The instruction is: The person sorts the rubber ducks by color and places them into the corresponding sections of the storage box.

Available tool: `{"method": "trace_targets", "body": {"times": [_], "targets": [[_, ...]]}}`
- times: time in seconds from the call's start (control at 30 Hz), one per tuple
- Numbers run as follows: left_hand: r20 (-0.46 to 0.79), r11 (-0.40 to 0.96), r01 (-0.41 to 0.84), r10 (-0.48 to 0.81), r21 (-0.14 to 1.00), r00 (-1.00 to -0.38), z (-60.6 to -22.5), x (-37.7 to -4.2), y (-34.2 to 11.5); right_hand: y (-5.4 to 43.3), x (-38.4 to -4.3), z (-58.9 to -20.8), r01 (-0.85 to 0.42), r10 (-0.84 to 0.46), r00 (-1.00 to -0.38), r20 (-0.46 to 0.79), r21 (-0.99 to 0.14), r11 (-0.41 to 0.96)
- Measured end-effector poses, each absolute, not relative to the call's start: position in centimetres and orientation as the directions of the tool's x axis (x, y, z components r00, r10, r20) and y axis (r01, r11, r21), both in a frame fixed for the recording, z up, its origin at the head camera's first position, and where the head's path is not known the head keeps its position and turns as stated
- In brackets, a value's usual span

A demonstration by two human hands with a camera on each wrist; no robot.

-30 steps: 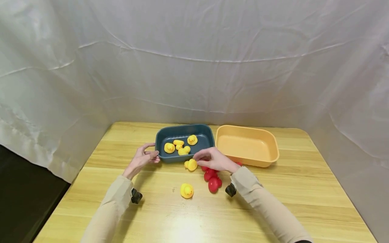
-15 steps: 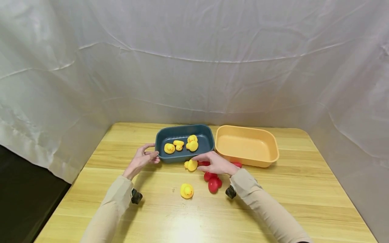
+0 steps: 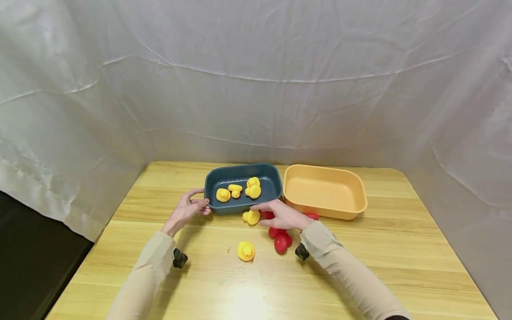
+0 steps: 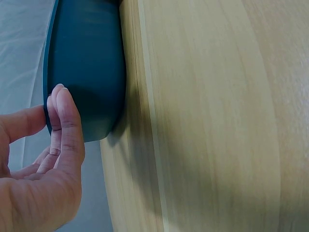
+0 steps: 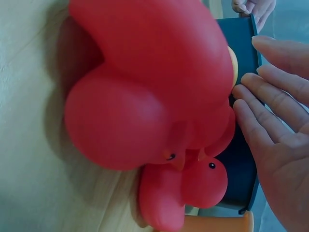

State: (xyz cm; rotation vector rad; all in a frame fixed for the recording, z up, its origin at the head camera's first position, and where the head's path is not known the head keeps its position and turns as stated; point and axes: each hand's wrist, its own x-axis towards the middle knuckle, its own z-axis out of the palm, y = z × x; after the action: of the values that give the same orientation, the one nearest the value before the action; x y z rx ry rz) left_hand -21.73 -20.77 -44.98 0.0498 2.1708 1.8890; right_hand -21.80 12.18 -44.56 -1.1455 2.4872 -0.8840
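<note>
My left hand (image 3: pixel 187 209) pinches the near left corner of a dark blue bin (image 3: pixel 266 202). In the left wrist view, the fingers (image 4: pixel 69 128) lie against the bin's outer wall. Several yellow rubber ducks (image 3: pixel 222 195) sit inside it. My right hand (image 3: pixel 282 216) is held above red rubber ducks (image 3: pixel 282 243), its fingers extended over another yellow duck (image 3: pixel 251 217) lying outside the bin's front wall. The right wrist view shows the fingers held fairly straight beside a large red duck (image 5: pixel 159 72), with nothing gripped. The hand partly hides the red ducks.
To the right of the blue bin stands an orange bin (image 3: pixel 326 189) with nothing in it. A lone yellow duck (image 3: pixel 246 251) sits nearer on the wooden table (image 3: pixel 400 249). A pale curtain (image 3: pixel 256 89) closes off the back and sides.
One yellow duck inside the blue bin has shifted right and back, coming to rest against another. The right hand has spread its thumb and fingers and moved slightly. The left hand stays put.
</note>
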Motion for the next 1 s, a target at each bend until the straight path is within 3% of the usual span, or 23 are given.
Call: {"method": "trace_targets", "body": {"times": [0.6,1.0], "targets": [[-0.186,0.152,-0.159,0.189,0.976,-0.964,-44.83,-21.69,-20.55,11.91,-21.65,-44.31,-0.608,-0.761,-0.649,-0.013,-0.593,0.528],[-0.177,0.152,-0.148,0.196,0.977,-0.965,-44.71,-21.63,-20.54,11.52,-21.81,-44.55,-0.577,-0.8,-0.6,0.001,-0.694,0.431]]}}
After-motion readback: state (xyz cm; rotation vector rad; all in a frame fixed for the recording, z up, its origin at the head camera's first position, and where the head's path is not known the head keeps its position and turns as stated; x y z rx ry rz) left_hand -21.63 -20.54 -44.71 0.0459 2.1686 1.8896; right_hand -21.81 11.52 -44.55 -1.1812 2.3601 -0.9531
